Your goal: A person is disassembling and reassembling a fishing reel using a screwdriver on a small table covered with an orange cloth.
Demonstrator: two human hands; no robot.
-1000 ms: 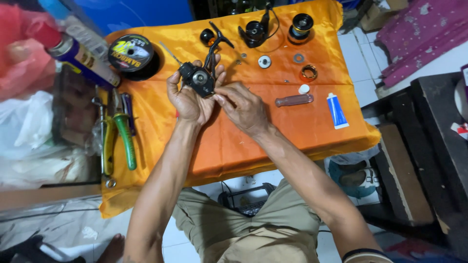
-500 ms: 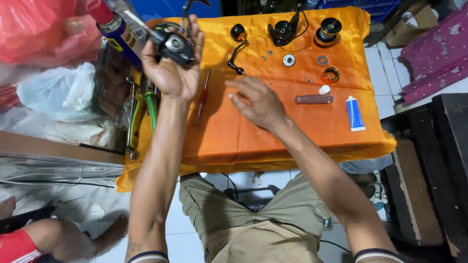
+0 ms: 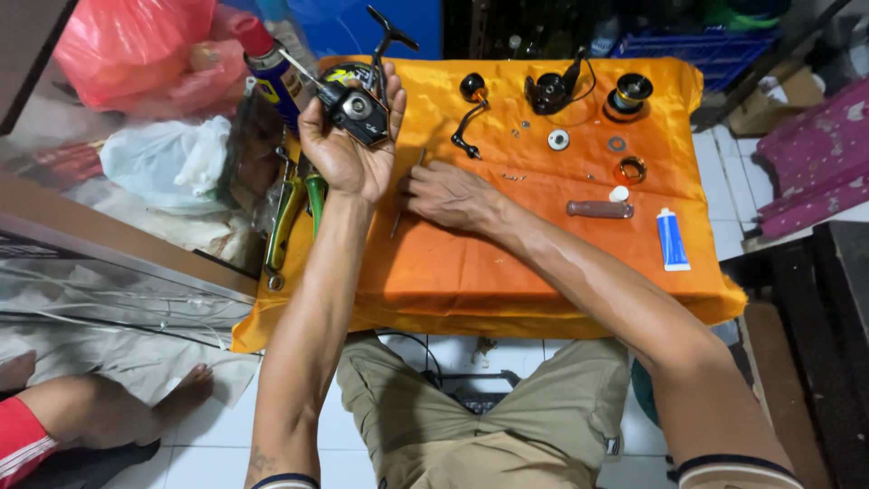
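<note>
A person's left hand [image 3: 348, 154] is gripping a black fishing reel body [image 3: 359, 109] above the upper left corner of the orange cloth [image 3: 507, 263], its thin stem [image 3: 391, 32] pointing up and away from the wearer. The right hand [image 3: 450, 195] is resting palm-down on the cloth, fingers loosely curled and touching a thin tool [image 3: 405, 199] lying lengthwise toward the wearer.

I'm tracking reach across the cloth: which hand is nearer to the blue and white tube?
Right. The right hand rests mid-cloth, apart from the blue and white tube at the cloth's right side; the left hand is farther, raised holding the reel body.
</note>
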